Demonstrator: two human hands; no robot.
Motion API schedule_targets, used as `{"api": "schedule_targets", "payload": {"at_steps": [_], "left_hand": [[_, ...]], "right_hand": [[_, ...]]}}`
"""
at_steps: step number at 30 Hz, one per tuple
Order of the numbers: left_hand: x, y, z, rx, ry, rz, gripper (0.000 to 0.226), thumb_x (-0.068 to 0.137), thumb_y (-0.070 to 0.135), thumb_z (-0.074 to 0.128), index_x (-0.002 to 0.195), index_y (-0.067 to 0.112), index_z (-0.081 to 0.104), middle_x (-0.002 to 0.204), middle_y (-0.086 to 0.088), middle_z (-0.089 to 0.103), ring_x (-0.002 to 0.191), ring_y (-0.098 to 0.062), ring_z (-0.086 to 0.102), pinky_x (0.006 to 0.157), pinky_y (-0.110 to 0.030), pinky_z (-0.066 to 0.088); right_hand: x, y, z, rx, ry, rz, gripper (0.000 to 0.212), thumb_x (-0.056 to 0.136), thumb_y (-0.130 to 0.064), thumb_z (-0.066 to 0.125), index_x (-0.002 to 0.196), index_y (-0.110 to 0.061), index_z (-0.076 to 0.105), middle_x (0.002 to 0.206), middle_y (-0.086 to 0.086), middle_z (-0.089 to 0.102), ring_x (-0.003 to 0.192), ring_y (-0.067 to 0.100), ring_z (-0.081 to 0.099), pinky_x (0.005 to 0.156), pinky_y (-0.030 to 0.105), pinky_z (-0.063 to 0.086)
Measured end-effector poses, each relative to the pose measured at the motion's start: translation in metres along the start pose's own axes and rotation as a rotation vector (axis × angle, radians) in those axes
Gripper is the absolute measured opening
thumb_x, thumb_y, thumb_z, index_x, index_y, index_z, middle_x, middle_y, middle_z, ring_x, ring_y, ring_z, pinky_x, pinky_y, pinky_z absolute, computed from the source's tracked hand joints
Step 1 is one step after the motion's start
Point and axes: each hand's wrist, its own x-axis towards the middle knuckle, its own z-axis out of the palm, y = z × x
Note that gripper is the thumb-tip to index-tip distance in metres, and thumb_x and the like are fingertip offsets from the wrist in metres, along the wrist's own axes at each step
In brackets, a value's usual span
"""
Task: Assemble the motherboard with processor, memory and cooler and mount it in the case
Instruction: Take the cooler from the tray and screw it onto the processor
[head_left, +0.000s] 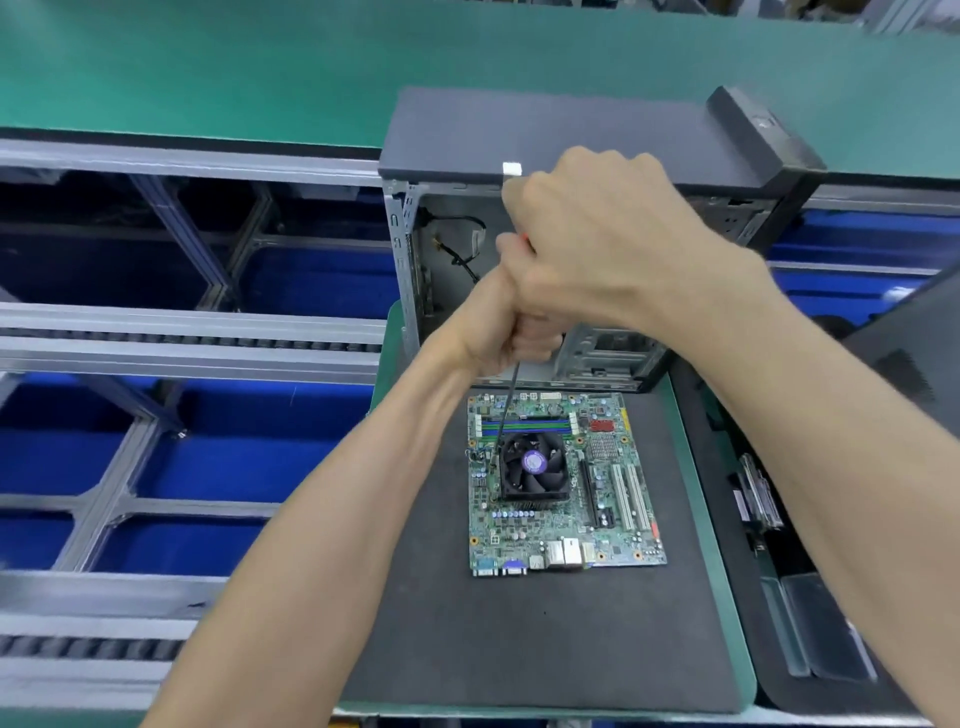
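Observation:
A green motherboard (561, 525) lies flat on a dark foam mat (519, 639). A black fan cooler (533, 467) sits on it, and memory slots (524, 427) run just behind the cooler. A long screwdriver (508, 405) stands nearly upright, its tip at the cooler's far left corner. My left hand (511, 332) grips the lower handle above the shaft. My right hand (597, 239) wraps round the handle's top, where a bit of red shows. Behind the board stands the open case (571, 135), its inside facing me.
Loose black cables (457, 244) hang inside the case at its left. A dark tray (810, 623) holding parts lies right of the mat. Roller conveyor rails (182, 343) and blue bins (208, 467) fill the left side. A green belt (260, 67) runs along the back.

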Motion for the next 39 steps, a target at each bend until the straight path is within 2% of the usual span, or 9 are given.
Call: {"api": "schedule_targets", "payload": {"at_steps": [4,8,10,17,20,22,25,30,39], "left_hand": [[-0.003,0.003,-0.004,0.027,0.107,0.132,0.044,0.093,0.019,0.030,0.054,0.028,0.048,0.040,0.015,0.029,0.037,-0.003,0.020,0.044,-0.022,0.013],[0.003,-0.020,0.030,0.736,0.942,0.453,0.010,0.082,0.007,0.054,0.086,0.014,0.061,0.061,0.011,0.061,0.056,-0.015,0.059,0.053,-0.026,0.046],[0.007,-0.023,0.036,0.675,1.089,0.480,0.017,0.085,0.005,0.061,0.102,0.003,0.063,0.078,0.000,0.067,0.081,-0.032,0.064,0.069,-0.041,0.055],[0.005,-0.007,0.006,0.127,0.014,0.128,0.026,0.071,0.017,0.039,0.047,0.028,0.041,0.040,0.016,0.028,0.035,0.001,0.018,0.041,-0.014,0.014],[0.012,-0.003,0.001,0.146,-0.145,0.103,0.024,0.068,0.016,0.044,0.048,0.029,0.047,0.043,0.016,0.029,0.040,-0.002,0.019,0.045,-0.023,0.012],[0.008,-0.011,-0.012,0.117,-0.145,0.191,0.007,0.071,0.009,0.054,0.072,0.014,0.059,0.057,0.008,0.047,0.053,-0.011,0.037,0.052,-0.026,0.028],[-0.021,-0.050,-0.052,0.120,-0.037,0.222,0.048,0.066,0.001,0.054,0.111,0.016,0.062,0.103,-0.001,0.061,0.095,-0.021,0.050,0.080,-0.032,0.041],[-0.060,-0.158,-0.070,0.789,0.362,-0.105,0.044,0.072,0.000,0.058,0.098,0.035,0.057,0.103,0.013,0.064,0.084,-0.004,0.058,0.076,-0.027,0.047],[-0.033,-0.203,-0.072,1.227,0.315,-0.165,0.036,0.080,-0.002,0.060,0.112,0.014,0.061,0.107,0.002,0.059,0.099,-0.016,0.039,0.092,-0.031,0.041]], "right_hand": [[-0.001,0.000,0.002,0.063,-0.009,-0.001,0.022,0.090,-0.035,0.048,0.086,-0.013,0.042,0.067,0.000,0.023,0.057,0.028,0.033,0.062,0.039,0.026],[0.002,-0.003,0.002,0.115,-0.010,0.045,0.027,0.087,-0.031,0.048,0.072,-0.016,0.030,0.068,0.000,0.024,0.053,0.025,0.028,0.066,0.041,0.028],[0.002,-0.008,0.001,0.114,-0.006,0.048,0.033,0.083,-0.028,0.048,0.065,-0.021,0.022,0.067,0.000,0.025,0.051,0.020,0.023,0.065,0.042,0.028],[-0.005,0.006,0.003,0.039,0.010,0.048,0.038,0.088,-0.029,0.051,0.067,-0.017,0.021,0.066,0.000,0.020,0.065,0.032,0.036,0.065,0.042,0.028],[-0.008,0.014,0.002,0.060,-0.032,0.056,0.030,0.082,-0.033,0.052,0.070,-0.016,0.030,0.066,0.001,0.027,0.061,0.031,0.039,0.064,0.040,0.029],[-0.009,0.017,0.002,0.089,-0.048,0.060,0.024,0.078,-0.036,0.050,0.078,-0.015,0.040,0.066,0.001,0.030,0.059,0.029,0.038,0.064,0.040,0.028],[-0.009,0.021,0.004,0.157,-0.072,0.038,0.026,0.075,-0.032,0.055,0.091,-0.017,0.042,0.072,0.003,0.041,0.069,0.034,0.047,0.063,0.039,0.036],[-0.009,0.020,0.003,0.388,-0.122,-0.044,0.025,0.073,-0.014,0.060,0.097,-0.012,0.052,0.072,-0.004,0.048,0.069,0.020,0.049,0.056,0.034,0.042],[-0.018,0.018,0.008,0.456,-0.041,-0.037,0.024,0.078,-0.017,0.066,0.099,-0.013,0.055,0.073,-0.005,0.057,0.072,0.023,0.050,0.069,0.040,0.050]]}}
